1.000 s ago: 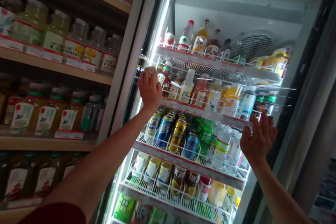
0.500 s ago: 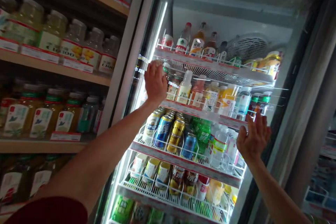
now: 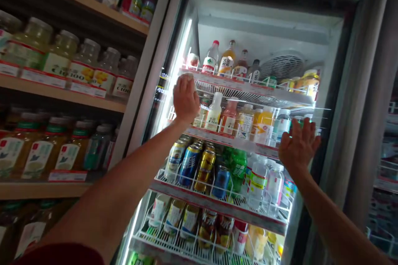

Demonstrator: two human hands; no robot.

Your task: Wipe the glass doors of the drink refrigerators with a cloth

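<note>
My left hand (image 3: 186, 101) is raised against the glass door (image 3: 267, 16) of a lit drinks fridge, near its upper left side. A pale wadded cloth (image 3: 188, 75) shows at its fingertips, pressed toward the glass; most of it is hidden under the fingers. My right hand (image 3: 299, 145) is held up at the right side of the same door, fingers spread, with nothing in it. Whether its palm touches the glass, I cannot tell. Bottles (image 3: 213, 112) and cans (image 3: 205, 169) stand on wire shelves behind the glass.
Wooden shelves (image 3: 62, 91) with several large bottles (image 3: 59, 51) and price strips line the left. The fridge's metal frame (image 3: 354, 91) runs down the right side. Beyond it, at the far right, another rack (image 3: 385, 165) is partly visible.
The view has tilted up and shifted, showing more of the fridge's top frame. Relative to the door, my left hand with the cloth has moved up and right. My right hand stays spread.
</note>
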